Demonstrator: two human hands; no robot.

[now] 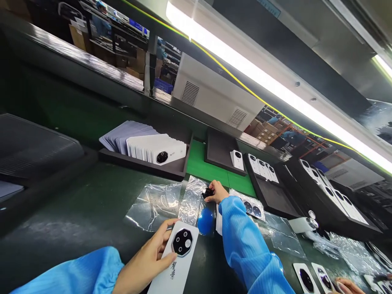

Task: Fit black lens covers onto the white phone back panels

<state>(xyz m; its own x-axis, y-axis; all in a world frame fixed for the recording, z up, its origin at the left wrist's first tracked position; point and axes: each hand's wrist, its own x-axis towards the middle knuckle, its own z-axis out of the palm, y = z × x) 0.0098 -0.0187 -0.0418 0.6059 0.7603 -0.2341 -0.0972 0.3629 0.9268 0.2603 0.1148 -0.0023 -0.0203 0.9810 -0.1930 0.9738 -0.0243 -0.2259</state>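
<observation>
My left hand (pixel 147 261) grips a white phone back cover (pixel 177 261) with a dark octagonal camera ring, thumb on its face, low in the head view. My right hand (pixel 217 192), in a blue sleeve, reaches forward and pinches a small black part (pixel 207 192) on the green bench. Beside that hand lie clear plastic bags (pixel 171 202) and a round blue object (pixel 206 221).
A dark tray (pixel 141 161) holds a row of upright white covers (pixel 157 149). More dark trays with white covers (pixel 263 167) run to the right. Loose covers (pixel 306 279) and another person's fingers (pixel 347 286) show at the bottom right. A white machine housing (pixel 214 94) stands behind.
</observation>
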